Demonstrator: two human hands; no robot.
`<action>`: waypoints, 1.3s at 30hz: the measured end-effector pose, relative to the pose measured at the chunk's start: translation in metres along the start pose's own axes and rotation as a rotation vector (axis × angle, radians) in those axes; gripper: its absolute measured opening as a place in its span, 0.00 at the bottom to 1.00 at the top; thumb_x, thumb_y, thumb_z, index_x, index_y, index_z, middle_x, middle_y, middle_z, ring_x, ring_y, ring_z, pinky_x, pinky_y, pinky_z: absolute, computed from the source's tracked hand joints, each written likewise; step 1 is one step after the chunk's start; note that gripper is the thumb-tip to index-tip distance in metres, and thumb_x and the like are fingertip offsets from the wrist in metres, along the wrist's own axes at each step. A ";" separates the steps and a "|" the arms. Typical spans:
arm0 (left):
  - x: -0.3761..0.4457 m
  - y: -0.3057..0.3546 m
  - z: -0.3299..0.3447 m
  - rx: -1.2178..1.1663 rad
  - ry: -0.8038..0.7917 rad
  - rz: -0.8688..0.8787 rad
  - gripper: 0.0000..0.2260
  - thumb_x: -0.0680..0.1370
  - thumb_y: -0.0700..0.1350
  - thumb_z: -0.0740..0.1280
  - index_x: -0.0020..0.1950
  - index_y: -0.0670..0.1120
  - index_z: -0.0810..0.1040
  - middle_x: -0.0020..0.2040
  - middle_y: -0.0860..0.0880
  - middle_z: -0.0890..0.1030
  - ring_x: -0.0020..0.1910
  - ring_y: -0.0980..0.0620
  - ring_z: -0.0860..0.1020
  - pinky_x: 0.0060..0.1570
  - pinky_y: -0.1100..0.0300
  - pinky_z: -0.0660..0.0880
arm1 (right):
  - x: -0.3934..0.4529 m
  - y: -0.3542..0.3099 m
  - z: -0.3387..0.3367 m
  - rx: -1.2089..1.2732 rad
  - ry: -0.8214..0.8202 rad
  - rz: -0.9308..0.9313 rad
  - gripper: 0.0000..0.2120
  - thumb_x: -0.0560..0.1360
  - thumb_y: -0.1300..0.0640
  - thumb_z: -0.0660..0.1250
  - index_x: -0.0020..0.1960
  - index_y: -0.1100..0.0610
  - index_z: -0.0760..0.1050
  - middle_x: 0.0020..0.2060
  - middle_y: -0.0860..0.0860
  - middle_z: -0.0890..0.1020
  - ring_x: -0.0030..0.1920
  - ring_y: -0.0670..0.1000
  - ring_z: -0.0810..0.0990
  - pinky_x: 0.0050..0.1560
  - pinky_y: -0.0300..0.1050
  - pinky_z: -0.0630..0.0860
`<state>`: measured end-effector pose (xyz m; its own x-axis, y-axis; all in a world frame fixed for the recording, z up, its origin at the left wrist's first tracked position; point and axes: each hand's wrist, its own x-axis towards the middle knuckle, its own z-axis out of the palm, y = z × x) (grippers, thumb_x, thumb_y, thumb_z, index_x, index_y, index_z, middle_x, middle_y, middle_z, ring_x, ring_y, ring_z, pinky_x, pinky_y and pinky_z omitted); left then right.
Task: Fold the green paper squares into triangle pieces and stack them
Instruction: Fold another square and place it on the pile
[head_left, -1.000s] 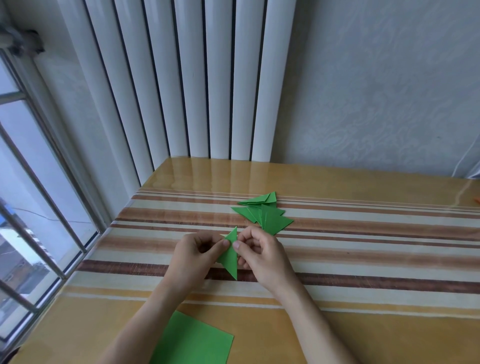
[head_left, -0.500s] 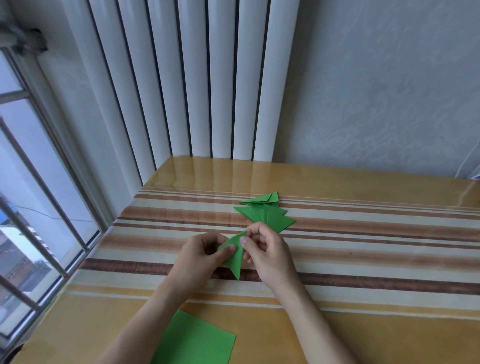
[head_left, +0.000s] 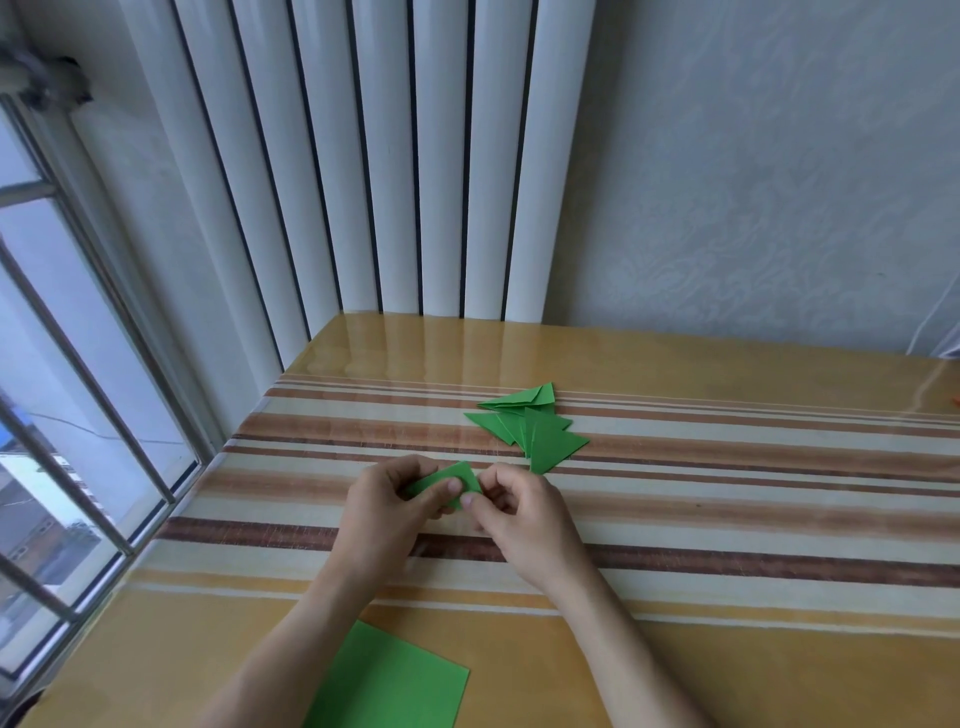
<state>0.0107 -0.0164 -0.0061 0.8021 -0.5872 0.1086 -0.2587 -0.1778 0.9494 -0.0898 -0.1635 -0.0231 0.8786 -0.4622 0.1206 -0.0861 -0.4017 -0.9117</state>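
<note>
Close together, the left hand (head_left: 387, 501) and right hand (head_left: 514, 512) pinch a small folded green paper piece (head_left: 451, 482); flat green triangles (head_left: 530, 428) lie fanned just beyond on the striped tabletop (head_left: 727, 493).

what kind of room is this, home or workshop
Probably a home: a table under a glossy striped cover stands in a corner beside a white radiator and a barred window. No workshop tools show.

- A single head-worn view looks forward and down, from close above the person's two hands at lower centre.
- It faces the white ribbed radiator (head_left: 384, 171) and pale wall beyond the grip.
- The barred window (head_left: 62, 415) lies left of it.
</note>
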 end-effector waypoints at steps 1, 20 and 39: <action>0.000 0.000 0.001 0.015 0.008 -0.017 0.05 0.77 0.45 0.77 0.43 0.45 0.85 0.36 0.46 0.85 0.35 0.53 0.81 0.37 0.53 0.79 | 0.000 0.000 0.000 0.003 0.013 0.007 0.06 0.79 0.52 0.71 0.44 0.51 0.81 0.36 0.54 0.83 0.39 0.57 0.82 0.40 0.54 0.79; 0.004 -0.004 0.004 0.027 0.083 -0.075 0.13 0.84 0.41 0.66 0.43 0.45 0.85 0.38 0.48 0.87 0.40 0.48 0.86 0.49 0.45 0.84 | -0.001 -0.008 -0.003 0.138 0.178 0.091 0.12 0.77 0.64 0.75 0.42 0.48 0.83 0.32 0.52 0.85 0.32 0.48 0.84 0.36 0.40 0.81; 0.005 -0.003 -0.005 -0.139 0.264 -0.123 0.13 0.85 0.45 0.65 0.46 0.45 0.86 0.39 0.46 0.87 0.36 0.47 0.84 0.40 0.53 0.81 | -0.005 -0.015 -0.010 0.310 0.209 0.263 0.10 0.84 0.62 0.66 0.46 0.65 0.81 0.33 0.61 0.85 0.31 0.61 0.86 0.30 0.47 0.82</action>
<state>0.0184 -0.0152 -0.0065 0.9396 -0.3392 0.0461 -0.0899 -0.1146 0.9893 -0.0979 -0.1630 -0.0059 0.7291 -0.6793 -0.0828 -0.1206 -0.0085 -0.9927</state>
